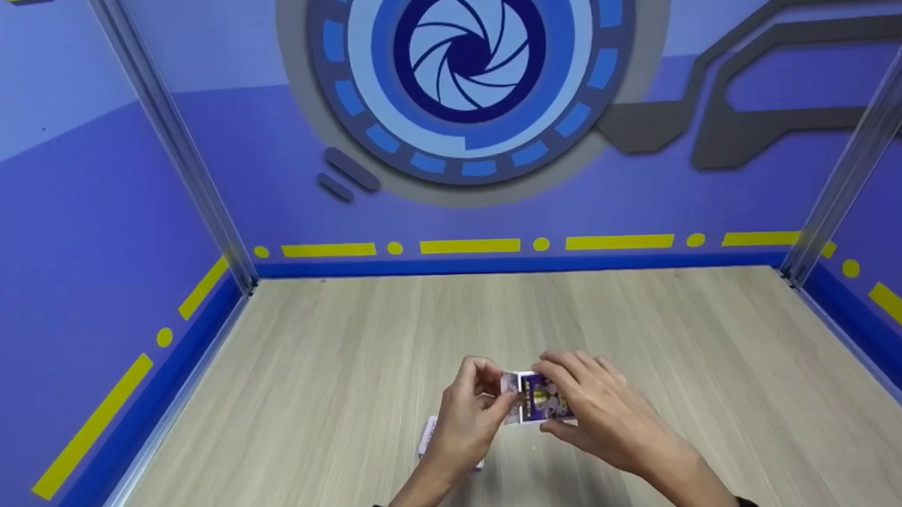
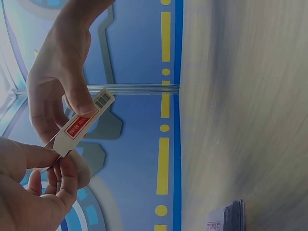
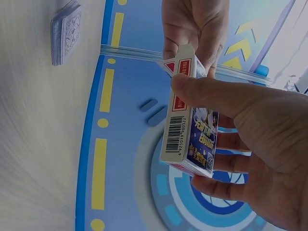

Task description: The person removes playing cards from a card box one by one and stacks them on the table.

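A small card box (image 1: 544, 397), printed purple and yellow on one face, is held above the table between both hands. In the right wrist view its white side (image 3: 174, 137) shows a barcode and red print. My right hand (image 1: 602, 402) grips the box body, with the thumb on the narrow side and fingers on the far face. At the box's left end, my left hand (image 1: 468, 414) pinches an opened end flap (image 1: 510, 407) between thumb and fingers. What the box contains is hidden. A deck of playing cards (image 3: 66, 34) lies stacked on the table, partly behind the left hand in the head view.
Beneath the hands is a wood-grain table (image 1: 335, 362). Blue printed panels (image 1: 215, 172) with yellow dashes wall it at the back and both sides. Metal corner posts (image 1: 169, 128) stand at the rear left and right.
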`<state>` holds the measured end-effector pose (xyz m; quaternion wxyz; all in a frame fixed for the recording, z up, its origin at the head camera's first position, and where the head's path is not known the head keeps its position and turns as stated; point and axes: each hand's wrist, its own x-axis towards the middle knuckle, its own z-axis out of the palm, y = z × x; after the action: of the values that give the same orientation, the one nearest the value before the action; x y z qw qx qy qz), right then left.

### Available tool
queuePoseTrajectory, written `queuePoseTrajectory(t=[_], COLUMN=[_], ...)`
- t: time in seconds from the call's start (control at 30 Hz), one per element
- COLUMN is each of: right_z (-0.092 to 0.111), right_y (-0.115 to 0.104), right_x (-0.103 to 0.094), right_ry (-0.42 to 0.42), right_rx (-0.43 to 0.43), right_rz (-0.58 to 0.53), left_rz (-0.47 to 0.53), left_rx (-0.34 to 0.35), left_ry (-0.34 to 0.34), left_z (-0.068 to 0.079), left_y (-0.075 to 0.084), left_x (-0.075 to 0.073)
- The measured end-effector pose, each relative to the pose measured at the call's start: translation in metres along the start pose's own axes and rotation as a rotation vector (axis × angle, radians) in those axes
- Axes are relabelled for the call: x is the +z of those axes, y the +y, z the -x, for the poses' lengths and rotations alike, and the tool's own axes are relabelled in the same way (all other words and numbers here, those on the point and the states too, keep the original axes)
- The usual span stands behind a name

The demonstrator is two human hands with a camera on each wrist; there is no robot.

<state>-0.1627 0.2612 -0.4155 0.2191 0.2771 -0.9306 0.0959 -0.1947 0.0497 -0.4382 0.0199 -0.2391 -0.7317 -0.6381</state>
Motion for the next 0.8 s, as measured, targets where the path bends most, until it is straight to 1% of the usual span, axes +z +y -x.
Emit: queuePoseTrajectory(t=[0.1, 0.2, 0.33, 0.43, 0.57, 0.67, 0.73, 0.8], right_z=[0.0, 0.0, 0.0, 0.001, 0.001, 0.001, 0.001, 0.001], right_y=[0.001, 0.004, 0.006, 0.008, 0.011, 0.012, 0.012, 0.012], right_x=[0.0, -0.001, -0.001, -0.001, 0.0, 0.0, 0.0, 0.0], right_ry=[-0.011, -0.025, -0.035, -0.022, 0.007, 0.015, 0.013, 0.004], right_rx=[0.022, 0.049, 0.085, 0.092, 0.072, 0.065, 0.067, 0.074], right_rz=[-0.003, -0.01, -0.034, -0.042, -0.028, -0.022, -0.023, -0.023], left_rz=[0.018, 0.016, -0.041, -0.141, -0.313, -0.424, -0.494, -0.573], left_rx=[0.017, 0.032, 0.06, 0.123, 0.246, 0.315, 0.342, 0.354], left_ry=[0.004, 0.016, 0.029, 0.032, 0.025, 0.008, -0.016, -0.047], left_z=[0.0, 0.0, -0.001, -0.002, -0.003, -0.004, -0.005, -0.005], left_y=[0.001, 0.001, 0.001, 0.002, 0.004, 0.004, 0.004, 0.003], left_x=[-0.002, -0.004, -0.008, -0.011, -0.017, -0.022, -0.025, -0.027])
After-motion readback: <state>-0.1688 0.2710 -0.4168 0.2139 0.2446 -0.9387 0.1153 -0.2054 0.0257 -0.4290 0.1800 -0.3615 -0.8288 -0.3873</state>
